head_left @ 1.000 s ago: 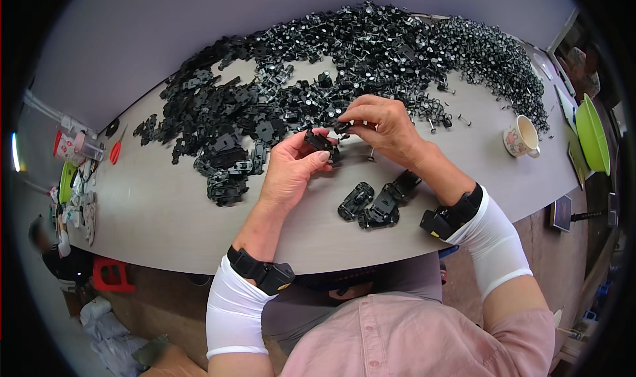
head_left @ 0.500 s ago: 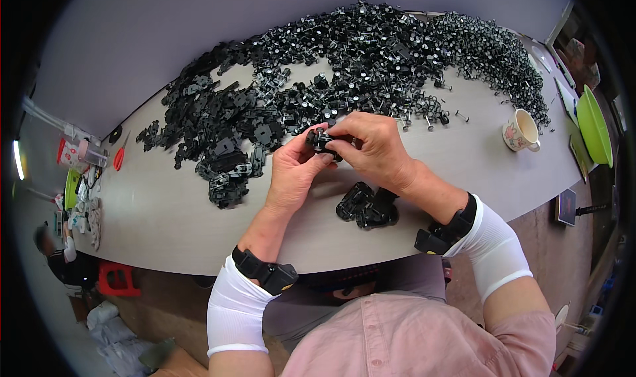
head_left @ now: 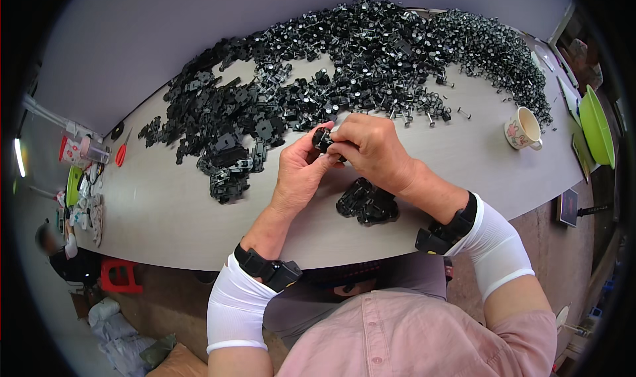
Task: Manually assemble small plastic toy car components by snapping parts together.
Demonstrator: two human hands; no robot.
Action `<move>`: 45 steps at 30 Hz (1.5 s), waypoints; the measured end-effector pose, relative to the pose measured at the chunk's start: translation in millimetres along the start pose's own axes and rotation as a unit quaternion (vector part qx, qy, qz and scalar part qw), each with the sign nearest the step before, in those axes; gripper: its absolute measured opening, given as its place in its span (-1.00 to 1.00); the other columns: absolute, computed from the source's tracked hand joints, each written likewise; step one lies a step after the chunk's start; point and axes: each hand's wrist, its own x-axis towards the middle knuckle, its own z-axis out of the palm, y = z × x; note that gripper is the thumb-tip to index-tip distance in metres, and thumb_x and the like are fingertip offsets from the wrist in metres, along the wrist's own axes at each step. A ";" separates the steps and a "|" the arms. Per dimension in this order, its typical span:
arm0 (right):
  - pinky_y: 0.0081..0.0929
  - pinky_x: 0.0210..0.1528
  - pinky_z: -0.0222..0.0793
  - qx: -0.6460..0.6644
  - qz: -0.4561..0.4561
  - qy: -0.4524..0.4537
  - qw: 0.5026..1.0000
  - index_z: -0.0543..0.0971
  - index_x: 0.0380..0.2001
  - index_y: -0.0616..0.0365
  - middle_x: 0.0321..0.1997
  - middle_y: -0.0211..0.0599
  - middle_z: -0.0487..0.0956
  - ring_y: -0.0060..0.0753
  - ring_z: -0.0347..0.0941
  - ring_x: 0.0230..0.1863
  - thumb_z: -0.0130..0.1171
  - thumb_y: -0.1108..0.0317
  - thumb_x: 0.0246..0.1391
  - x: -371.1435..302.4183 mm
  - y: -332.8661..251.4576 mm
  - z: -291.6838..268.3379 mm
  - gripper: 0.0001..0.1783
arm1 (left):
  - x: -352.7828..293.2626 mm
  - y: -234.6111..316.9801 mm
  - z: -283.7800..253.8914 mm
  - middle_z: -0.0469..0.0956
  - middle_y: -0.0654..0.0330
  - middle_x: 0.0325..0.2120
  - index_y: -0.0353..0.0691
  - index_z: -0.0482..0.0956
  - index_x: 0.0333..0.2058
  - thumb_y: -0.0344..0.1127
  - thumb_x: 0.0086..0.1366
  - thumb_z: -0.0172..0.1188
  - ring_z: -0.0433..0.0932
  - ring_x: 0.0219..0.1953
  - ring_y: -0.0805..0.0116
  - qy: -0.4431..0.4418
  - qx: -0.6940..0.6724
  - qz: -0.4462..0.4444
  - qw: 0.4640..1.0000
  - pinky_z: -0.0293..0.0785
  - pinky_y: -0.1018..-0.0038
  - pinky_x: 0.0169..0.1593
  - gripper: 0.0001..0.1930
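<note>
Between my two hands, above the table, is a small black plastic part (head_left: pixel 322 139) with shiny bits on it. My left hand (head_left: pixel 297 171) grips it from the left, thumb in front. The fingers of my right hand (head_left: pixel 371 145) pinch at its upper right side and hide much of it. Just below my right hand, a small cluster of black assembled pieces (head_left: pixel 368 203) lies on the table. To the left of my left hand is a heap of flat black plastic parts (head_left: pixel 228 135). Behind my hands spreads a pile of black wheels with metal pins (head_left: pixel 358 59).
Loose metal pins (head_left: pixel 493 49) are heaped at the far right. A patterned cup (head_left: pixel 522 129) and a green basin (head_left: pixel 597 126) stand at the right. Red-handled scissors (head_left: pixel 121 153) lie at the left. A person (head_left: pixel 63 251) sits beyond the left end, near a red stool (head_left: pixel 120 275).
The black part has turned slightly between my fingers. Both hands stay in nearly the same place, still gripping it.
</note>
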 end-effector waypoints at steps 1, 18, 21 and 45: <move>-0.37 -0.48 0.38 -0.072 -0.048 0.004 0.996 0.52 -0.59 0.22 -0.58 -0.24 0.47 -0.22 0.46 -0.50 0.27 0.49 -0.24 0.5 1.1 -2.5 -0.89 | -0.1 0.8 1.0 0.56 0.23 -0.25 -0.33 0.41 0.06 -0.58 0.19 0.15 0.55 -0.28 0.50 0.000 -0.001 0.000 1.000 0.55 0.54 -0.19 -0.58; -0.33 -0.36 0.41 -0.134 0.007 -0.039 0.990 0.60 -0.47 0.21 -0.47 -0.25 0.53 -0.17 0.50 -0.42 0.21 0.50 -0.09 16.7 31.1 -48.6 -0.95 | -0.6 6.6 -15.0 0.62 0.07 -0.37 -0.30 0.53 -0.19 -0.37 0.23 0.17 0.56 -0.40 0.51 -0.016 -0.021 -0.041 0.999 0.43 0.66 -0.43 -0.80; -0.27 -0.22 0.40 -0.160 0.045 -0.148 0.975 0.62 -0.38 0.19 -0.36 -0.23 0.54 -0.12 0.49 -0.27 0.19 0.50 -0.11 10.6 36.3 -48.9 -0.85 | -0.4 14.1 -8.9 0.62 0.13 -0.40 -0.28 0.52 -0.16 -0.41 0.22 0.16 0.52 -0.43 0.58 -0.083 0.087 -0.123 0.985 0.40 0.72 -0.45 -0.79; -0.19 -0.25 0.40 -0.176 0.082 -0.109 0.975 0.60 -0.47 0.18 -0.36 -0.16 0.52 -0.04 0.48 -0.28 0.19 0.36 -0.04 8.2 36.4 -37.7 -0.88 | 3.0 8.8 -13.2 0.56 0.28 -0.57 -0.35 0.62 -0.30 -0.48 0.20 0.17 0.46 -0.54 0.65 0.118 0.170 0.016 0.978 0.36 0.71 -0.48 -0.88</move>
